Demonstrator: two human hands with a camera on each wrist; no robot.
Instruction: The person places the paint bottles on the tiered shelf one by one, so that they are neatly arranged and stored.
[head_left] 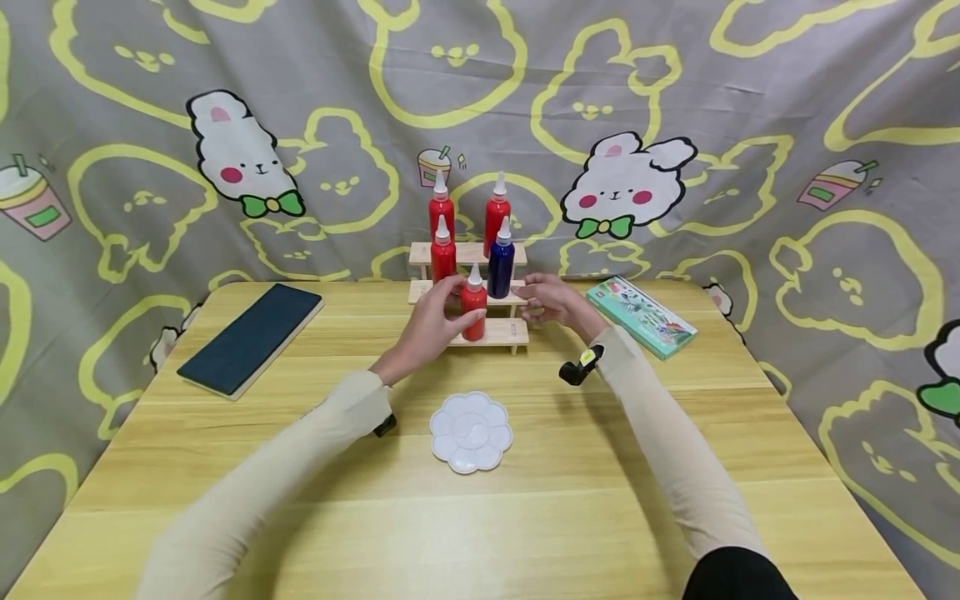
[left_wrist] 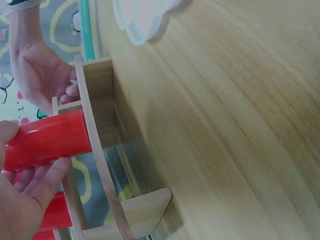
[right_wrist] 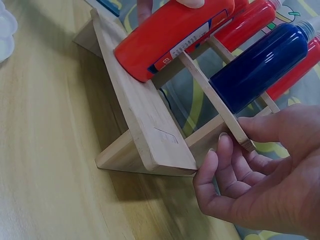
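A three-step wooden rack [head_left: 504, 332] stands at the back of the table with squeeze bottles on it. My left hand [head_left: 431, 321] holds the red bottle [head_left: 473, 315] on the lowest step, thumb and fingers on either side of it. At the right end of the middle step, my right hand [right_wrist: 265, 175] pinches the board, thumb above and fingers curled below. A dark blue bottle [right_wrist: 262, 67] stands upright on that step, close to the right thumb. Another red bottle [head_left: 442, 260] is beside it, and two more, such as this red bottle [head_left: 496, 218], occupy the top step.
A white flower-shaped palette [head_left: 471, 433] lies on the table in front of the rack. To the left is a dark flat board [head_left: 253, 337]; to the right, a green illustrated box [head_left: 642, 315]. A patterned grey curtain [head_left: 337, 67] hangs behind the table.
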